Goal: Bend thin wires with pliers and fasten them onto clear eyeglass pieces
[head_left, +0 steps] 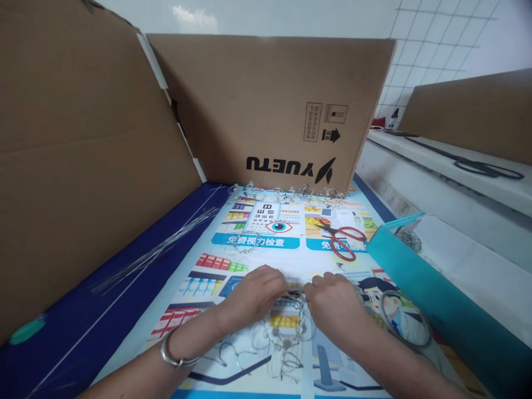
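Note:
Thin silvery wire [296,295] spans the small gap between my two hands, with fine loops crowded around it. My left hand [258,292] is closed, thumb and fingertips pinching one end of the wire; a silver bangle [166,352] circles that wrist. Opposite it, my right hand [331,301] is also closed, its knuckles up and its fingertips mostly hidden, at the wire's other end. Beneath the hands, a loose tangle of thin wire loops [286,354] lies on the printed sheet [245,343]. Red-handled scissors [343,244] rest partly spread beyond my right hand.
Straight wires [158,252] lie along the left. More wire pieces [291,194] line the back by a cardboard panel [249,100]; another cardboard panel [83,166] walls the left. At right, a teal box [436,288] holds a wire coil [409,239]. A round lens [407,318] is near my right forearm.

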A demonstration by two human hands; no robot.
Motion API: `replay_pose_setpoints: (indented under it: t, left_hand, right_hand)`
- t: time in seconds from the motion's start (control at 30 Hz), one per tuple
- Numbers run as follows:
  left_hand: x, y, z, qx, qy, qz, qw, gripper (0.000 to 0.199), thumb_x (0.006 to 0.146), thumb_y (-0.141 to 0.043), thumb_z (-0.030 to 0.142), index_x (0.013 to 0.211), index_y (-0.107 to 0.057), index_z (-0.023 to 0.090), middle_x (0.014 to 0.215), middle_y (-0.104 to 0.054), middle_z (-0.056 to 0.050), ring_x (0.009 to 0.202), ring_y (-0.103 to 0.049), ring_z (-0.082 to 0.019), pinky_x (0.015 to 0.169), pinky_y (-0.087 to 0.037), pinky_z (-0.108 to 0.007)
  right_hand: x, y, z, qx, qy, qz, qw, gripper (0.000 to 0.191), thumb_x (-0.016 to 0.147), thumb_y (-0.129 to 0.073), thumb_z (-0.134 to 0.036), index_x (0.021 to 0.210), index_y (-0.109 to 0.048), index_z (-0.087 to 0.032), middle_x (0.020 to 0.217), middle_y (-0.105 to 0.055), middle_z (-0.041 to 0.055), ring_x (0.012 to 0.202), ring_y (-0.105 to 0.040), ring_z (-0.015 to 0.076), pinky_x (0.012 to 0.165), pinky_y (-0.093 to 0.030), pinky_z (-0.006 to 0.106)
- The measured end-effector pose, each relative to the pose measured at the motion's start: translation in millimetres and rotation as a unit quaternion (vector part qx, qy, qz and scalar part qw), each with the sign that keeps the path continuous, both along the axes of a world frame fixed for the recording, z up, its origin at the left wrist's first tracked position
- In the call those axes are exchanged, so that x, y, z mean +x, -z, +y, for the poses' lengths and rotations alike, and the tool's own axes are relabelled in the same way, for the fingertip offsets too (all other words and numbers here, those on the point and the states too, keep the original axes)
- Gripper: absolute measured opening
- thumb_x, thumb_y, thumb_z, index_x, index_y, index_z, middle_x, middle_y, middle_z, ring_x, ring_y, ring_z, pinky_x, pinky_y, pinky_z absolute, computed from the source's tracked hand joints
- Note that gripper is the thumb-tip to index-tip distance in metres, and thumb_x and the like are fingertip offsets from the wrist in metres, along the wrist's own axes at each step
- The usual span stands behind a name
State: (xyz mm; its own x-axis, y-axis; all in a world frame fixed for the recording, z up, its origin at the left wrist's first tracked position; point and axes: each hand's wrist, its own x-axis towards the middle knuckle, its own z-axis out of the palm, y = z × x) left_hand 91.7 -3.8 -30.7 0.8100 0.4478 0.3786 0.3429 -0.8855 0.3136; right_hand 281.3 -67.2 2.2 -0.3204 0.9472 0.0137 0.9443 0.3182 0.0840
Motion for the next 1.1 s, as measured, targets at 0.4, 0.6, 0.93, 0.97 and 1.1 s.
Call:
replay_pose_setpoints:
  t: [0.4,0.6,0.93,0.97,1.1]
  left_hand:
    - [3.8,3.2,-1.4,0.061,-0.014,0.006,0.998,0.017,0.083,-0.042,0.008,0.081,-0.056,0.018,0.069,-0.056,-0.003,0.072,-0.052,-0.016,0.067,-0.041,-0.028]
    - [3.2,4.5,-1.0,0.055,-0.007,0.014,0.998,0.016,0.082,-0.043,0.006,0.080,-0.055,0.017,0.071,-0.056,-0.003,0.072,-0.051,-0.016,0.068,-0.041,-0.028]
    - [5.2,4.8,-3.0,0.060,-0.029,-0.002,0.998,0.018,0.083,-0.040,0.008,0.077,-0.054,0.016,0.068,-0.055,-0.003,0.070,-0.051,-0.015,0.065,-0.041,-0.027]
    - [5.3,5.6,-2.8,0.057,-0.031,0.002,0.998,0.017,0.083,-0.040,0.008,0.077,-0.054,0.016,0.069,-0.055,-0.003,0.070,-0.051,-0.015,0.066,-0.041,-0.027]
    - [4.5,8.4,-1.4,0.043,-0.038,0.017,0.998,0.016,0.081,-0.041,0.006,0.076,-0.053,0.016,0.071,-0.056,-0.003,0.072,-0.051,-0.016,0.068,-0.040,-0.028]
  right_hand:
    - [-2.0,0.9,-4.4,0.028,-0.017,-0.005,0.999,0.007,0.073,-0.057,-0.012,0.075,-0.057,-0.018,0.073,-0.058,0.0052,0.070,-0.050,0.0213,0.059,-0.027,0.032]
    - [-4.6,-1.3,-6.1,0.024,-0.013,-0.024,0.999,0.008,0.075,-0.054,-0.011,0.077,-0.057,-0.017,0.073,-0.058,0.0064,0.071,-0.051,0.0216,0.059,-0.029,0.032]
    - [-6.1,-1.8,-5.0,0.005,0.005,-0.015,1.000,0.008,0.073,-0.054,-0.010,0.075,-0.059,-0.017,0.071,-0.061,0.0060,0.068,-0.055,0.0216,0.058,-0.031,0.030]
    - [-6.3,-1.5,-4.9,0.005,0.007,-0.015,1.000,0.009,0.073,-0.054,-0.010,0.075,-0.059,-0.017,0.071,-0.061,0.0062,0.068,-0.055,0.0217,0.057,-0.032,0.030]
    - [-8.0,-2.9,-4.5,0.000,0.017,-0.016,1.000,0.011,0.073,-0.053,-0.009,0.076,-0.060,-0.017,0.071,-0.061,0.0068,0.067,-0.056,0.0219,0.056,-0.033,0.030]
